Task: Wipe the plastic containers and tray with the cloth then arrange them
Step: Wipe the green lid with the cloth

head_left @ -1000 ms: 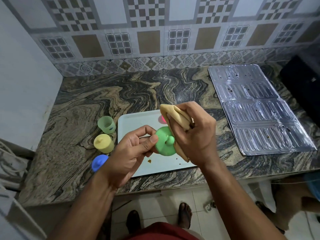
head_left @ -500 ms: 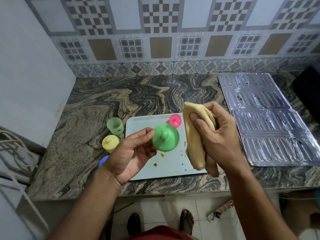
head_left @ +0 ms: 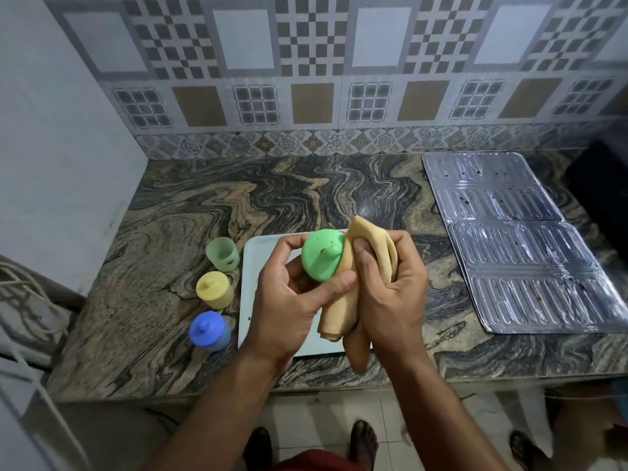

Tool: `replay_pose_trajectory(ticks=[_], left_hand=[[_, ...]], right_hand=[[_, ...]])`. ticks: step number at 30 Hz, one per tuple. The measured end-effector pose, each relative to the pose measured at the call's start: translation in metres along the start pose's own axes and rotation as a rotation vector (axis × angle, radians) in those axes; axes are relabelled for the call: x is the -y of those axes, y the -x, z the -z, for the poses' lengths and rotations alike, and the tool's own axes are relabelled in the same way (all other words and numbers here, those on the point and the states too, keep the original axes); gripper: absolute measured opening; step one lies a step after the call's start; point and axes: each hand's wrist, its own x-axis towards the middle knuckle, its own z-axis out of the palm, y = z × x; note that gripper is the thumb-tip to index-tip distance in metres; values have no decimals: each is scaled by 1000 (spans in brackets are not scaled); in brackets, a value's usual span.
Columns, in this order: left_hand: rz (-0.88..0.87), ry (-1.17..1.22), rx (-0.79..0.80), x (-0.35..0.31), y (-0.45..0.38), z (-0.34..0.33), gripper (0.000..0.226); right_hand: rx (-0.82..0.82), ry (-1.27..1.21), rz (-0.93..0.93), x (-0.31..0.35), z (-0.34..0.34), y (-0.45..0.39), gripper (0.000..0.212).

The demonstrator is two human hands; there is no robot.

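Observation:
My left hand point(head_left: 289, 297) grips a green plastic container with a knobbed lid point(head_left: 321, 254) above the white tray point(head_left: 249, 266). My right hand point(head_left: 390, 287) holds a folded tan cloth point(head_left: 368, 239) pressed against the green container's right side. Left of the tray on the counter stand a pale green open cup point(head_left: 222, 253), a yellow lidded container point(head_left: 215, 289) and a blue lidded container point(head_left: 209, 330). A sliver of a pink lid point(head_left: 343, 231) peeks out behind the green container; most of the tray is hidden by my hands.
The marble counter point(head_left: 339, 195) runs to a tiled wall at the back and a plain wall on the left. A silver foil mat point(head_left: 520, 243) lies at the right, with a dark object point(head_left: 601, 185) beyond it. The counter's front edge is just below my wrists.
My right hand has brought the cloth back against the green container after holding it apart half a second ago. The left hand has raised the container slightly.

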Motion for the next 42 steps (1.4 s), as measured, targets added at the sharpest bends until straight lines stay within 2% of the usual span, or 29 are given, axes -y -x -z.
replay_pose_trajectory(ticks=[3, 6, 10, 15, 21, 24, 26, 30, 37, 42], left_hand=[[69, 216, 14, 1, 1, -2, 34], [90, 300, 8, 3, 1, -2, 31], [0, 205, 15, -3, -1, 1, 29], [-85, 44, 136, -9, -5, 11, 32], [-58, -16, 300, -18, -12, 27, 35], [-48, 24, 332, -22, -15, 25, 38], [-40, 151, 310, -18, -12, 17, 35], [54, 398, 156, 1, 2, -1, 35], [118, 465, 6, 2, 0, 1, 27], [61, 368, 36, 3, -1, 0, 26]], right_hand=[[-31, -50, -16, 4, 1, 2, 11], [-39, -12, 41, 12, 2, 6, 11], [-6, 115, 128, 16, 5, 8, 10], [56, 264, 224, 20, 14, 1, 11], [220, 291, 265, 31, 21, -14, 11], [216, 242, 247, 32, 19, -15, 11], [116, 184, 245, 34, 11, -12, 12], [-76, 108, 267, 37, -1, -4, 11], [-86, 248, 310, 28, 12, 0, 14], [2, 332, 421, 25, 10, -2, 10]])
